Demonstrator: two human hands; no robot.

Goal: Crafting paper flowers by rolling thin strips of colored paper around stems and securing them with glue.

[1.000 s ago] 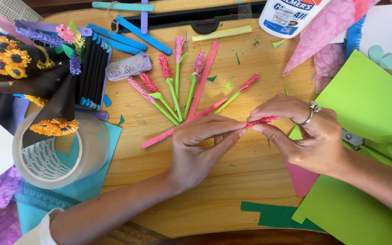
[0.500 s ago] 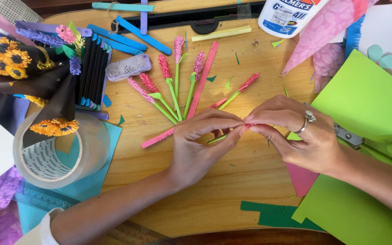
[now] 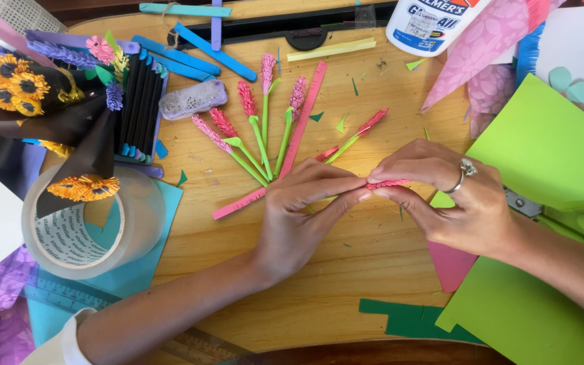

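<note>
Both hands meet over the middle of a wooden table (image 3: 346, 270). My left hand (image 3: 302, 213) and my right hand (image 3: 444, 196) pinch the two ends of a small pink fringed paper flower (image 3: 386, 183) on a green stem, which is mostly hidden by the fingers. My right hand wears a ring. Just behind the hands lie several finished pink paper flowers with green stems (image 3: 258, 128), fanned out, and a long pink fringed paper strip (image 3: 292, 145).
A wide roll of clear tape (image 3: 79, 226) and a paper sunflower bouquet (image 3: 35, 94) sit at left. A white glue bottle (image 3: 434, 23) stands at the back. Light green paper sheets (image 3: 549, 149) and green-handled scissors (image 3: 576, 220) lie at right, dark green scraps (image 3: 407, 318) near the front.
The hands have barely shifted; the fingers have turned the pink flower slightly between them, and the right hand now covers more of it.
</note>
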